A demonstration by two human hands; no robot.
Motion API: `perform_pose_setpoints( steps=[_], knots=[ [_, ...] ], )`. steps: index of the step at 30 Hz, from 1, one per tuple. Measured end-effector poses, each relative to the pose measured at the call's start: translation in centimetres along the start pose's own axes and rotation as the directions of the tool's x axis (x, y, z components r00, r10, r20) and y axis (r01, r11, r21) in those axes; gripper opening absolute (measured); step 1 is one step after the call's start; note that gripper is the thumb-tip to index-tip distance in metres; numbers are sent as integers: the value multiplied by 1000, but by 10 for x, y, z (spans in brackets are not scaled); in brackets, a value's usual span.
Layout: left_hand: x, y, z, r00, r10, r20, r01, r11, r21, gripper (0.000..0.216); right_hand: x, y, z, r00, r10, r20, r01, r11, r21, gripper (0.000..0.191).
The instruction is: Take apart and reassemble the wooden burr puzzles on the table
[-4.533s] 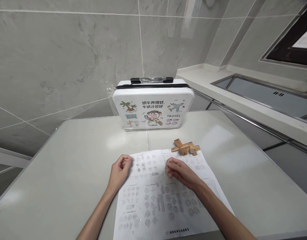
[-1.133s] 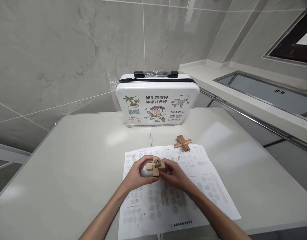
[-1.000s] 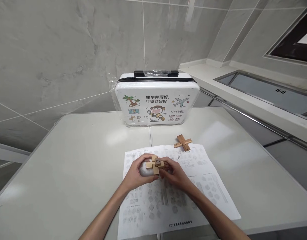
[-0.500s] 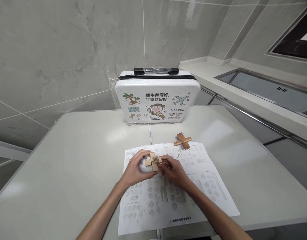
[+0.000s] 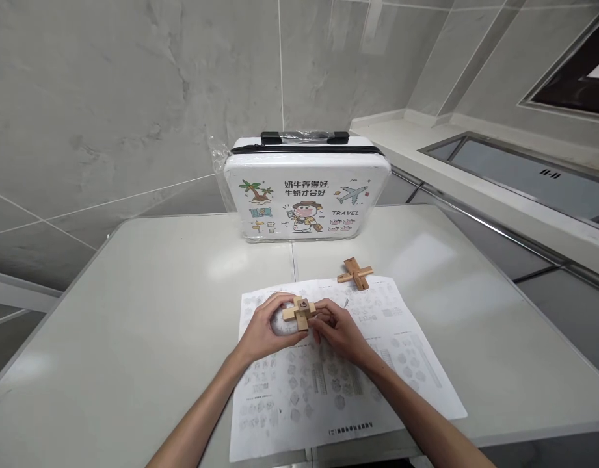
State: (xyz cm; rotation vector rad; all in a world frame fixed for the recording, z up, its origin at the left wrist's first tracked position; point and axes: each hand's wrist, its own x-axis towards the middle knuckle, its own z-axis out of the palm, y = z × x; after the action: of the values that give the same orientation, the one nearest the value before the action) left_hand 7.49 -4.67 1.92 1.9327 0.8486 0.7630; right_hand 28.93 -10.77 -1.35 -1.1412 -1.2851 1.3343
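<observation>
Both my hands hold a small cross-shaped wooden puzzle (image 5: pixel 298 312) just above a printed instruction sheet (image 5: pixel 338 383). My left hand (image 5: pixel 265 328) curls round its left side, fingers closed on it. My right hand (image 5: pixel 339 330) pinches its right arm with thumb and fingers. A second wooden cross puzzle (image 5: pixel 355 272) lies on the table at the sheet's far right corner, untouched by either hand.
A white cartoon-printed case (image 5: pixel 306 195) with a black handle stands upright at the back of the light grey table (image 5: pixel 133 325). A white ledge with a metal rail (image 5: pixel 499 214) runs along the right. Tiled wall rises behind.
Earlier my hands rested shut on the sheet while the puzzles lay together at its corner. Now one puzzle is in both hands, turned slightly over the last second.
</observation>
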Motion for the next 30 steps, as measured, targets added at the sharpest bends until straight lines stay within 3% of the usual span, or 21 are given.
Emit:
perform_pose_setpoints(
  steps=[9,15,25,30],
  knots=[
    [1,-2,-5,993,113,22,-115,967,228,51,0,1,-2,999,-4,-48,2,998,-60,28],
    [0,-21,-15,984,131,-119,-56,867,496,50,1,0,0,998,8,-68,-13,998,-65,30],
    [-4,-32,-19,991,34,-132,48,820,570,52,1,3,1,997,8,-71,-11,999,-52,28],
    [-4,-17,-21,991,123,-59,-73,846,528,68,2,4,1,997,-12,-73,7,998,-65,28]
  ],
)
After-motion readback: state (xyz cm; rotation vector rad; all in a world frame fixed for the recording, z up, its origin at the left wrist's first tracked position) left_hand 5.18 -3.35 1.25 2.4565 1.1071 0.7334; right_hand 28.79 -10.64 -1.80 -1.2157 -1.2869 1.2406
